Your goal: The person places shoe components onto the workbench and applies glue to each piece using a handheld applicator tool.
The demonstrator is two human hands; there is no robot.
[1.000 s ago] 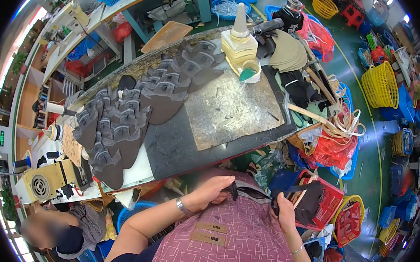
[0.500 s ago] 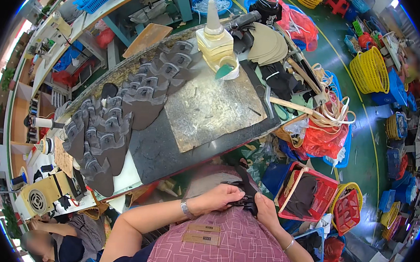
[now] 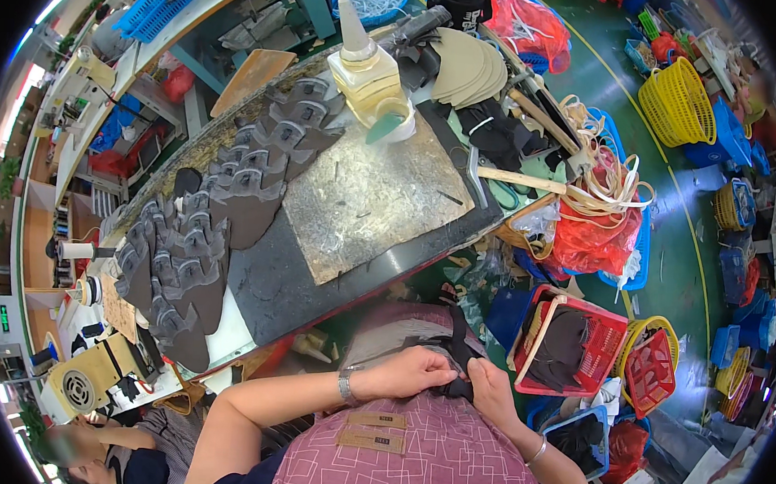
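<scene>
Over my lap, on a maroon patterned apron (image 3: 445,453), I hold a black strap-like piece (image 3: 459,328) between my two hands. My left hand (image 3: 415,372) pinches it with fingers curled. On its other side my right hand (image 3: 491,393) grips it, thumb on top. One end of the black piece stands up beyond my fingers, and part of it is hidden beneath them. Ahead, dark grey shoe-upper pieces (image 3: 255,206) overlap in rows along the left of the worktable. A worn pale board (image 3: 372,209) lies on a black mat (image 3: 267,296) beside them.
A glue bottle (image 3: 363,78) with a pointed nozzle stands behind the board. Beige cut sheets (image 3: 472,68) and a wooden-handled hammer (image 3: 523,179) lie to its right. A red crate (image 3: 601,347) of dark pieces is right of my lap. Another person (image 3: 122,448) sits at lower left.
The view has tilted, so the table things sit a little further left. My fingers have shifted on the black piece, my left hand being more closed over it.
</scene>
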